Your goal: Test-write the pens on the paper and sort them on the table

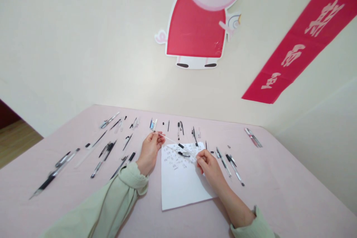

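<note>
My left hand (152, 148) is closed in a pinch on a thin whitish pen refill (169, 138), with a dark tip showing by the fingers. The refill slants down to the right and lines up with the black-ended mouth of a clear pen barrel (188, 150). My right hand (209, 165) pinches the other end of that barrel. Whether the refill is inside the barrel is too small to tell. Below both hands is a white sheet of paper (181, 189) with handwriting across its top. A black pen cap (184, 154) appears over the writing, under the barrel.
Several pens and pen parts lie left, among them a large black-gripped pen (55, 171). Right of the paper are two pens, one a clear pen (235, 169). A pack of pens (253, 137) sits far right. The pink tabletop (279, 189) meets a wall.
</note>
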Available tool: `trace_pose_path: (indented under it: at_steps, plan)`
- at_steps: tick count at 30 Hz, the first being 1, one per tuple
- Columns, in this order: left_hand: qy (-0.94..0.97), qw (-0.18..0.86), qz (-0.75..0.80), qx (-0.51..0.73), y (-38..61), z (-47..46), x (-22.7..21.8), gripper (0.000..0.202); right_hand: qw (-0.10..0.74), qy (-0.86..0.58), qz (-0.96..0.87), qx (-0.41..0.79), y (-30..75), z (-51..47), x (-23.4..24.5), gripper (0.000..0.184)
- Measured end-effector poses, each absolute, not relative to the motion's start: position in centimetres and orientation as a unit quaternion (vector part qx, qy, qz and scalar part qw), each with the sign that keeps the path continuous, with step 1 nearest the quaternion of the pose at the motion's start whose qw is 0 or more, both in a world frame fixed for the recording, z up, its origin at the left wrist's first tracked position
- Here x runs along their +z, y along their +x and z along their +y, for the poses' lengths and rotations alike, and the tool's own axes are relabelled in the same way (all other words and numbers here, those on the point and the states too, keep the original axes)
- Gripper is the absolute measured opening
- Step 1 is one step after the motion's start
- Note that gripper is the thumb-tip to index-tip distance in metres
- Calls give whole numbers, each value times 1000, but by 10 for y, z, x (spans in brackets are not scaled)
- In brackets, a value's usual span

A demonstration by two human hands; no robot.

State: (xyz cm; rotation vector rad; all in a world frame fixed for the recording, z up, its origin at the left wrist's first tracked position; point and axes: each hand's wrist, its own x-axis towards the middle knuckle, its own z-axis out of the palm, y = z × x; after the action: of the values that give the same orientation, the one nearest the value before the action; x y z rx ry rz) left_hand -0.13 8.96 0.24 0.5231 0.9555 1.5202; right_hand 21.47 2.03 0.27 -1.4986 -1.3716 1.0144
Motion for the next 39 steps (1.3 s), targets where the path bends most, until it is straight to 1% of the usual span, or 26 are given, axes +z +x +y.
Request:
trace_pose_path:
  at_steps: [3,12,25,31,35,39]
  plan:
    - [227,592,410,655,-2,89,3,19,421,-601,-547,403,214,20,4,10]
    - [229,587,413,657,-1,89,4,21,416,-605,-555,391,214,20,3,4]
    - [254,579,419,652,-1,89,2,26,413,-607,-555,391,214,21,2,9]
    - [309,567,417,639,0,87,2,32,418,-583,-569,402,212,19,3,14]
    - [366,548,425,621,6,80,5,28,414,-554,-589,417,211,18,1,15]
    - [453,508,443,584,13,70,12,25,416,-545,-609,399,208,19,-3,12]
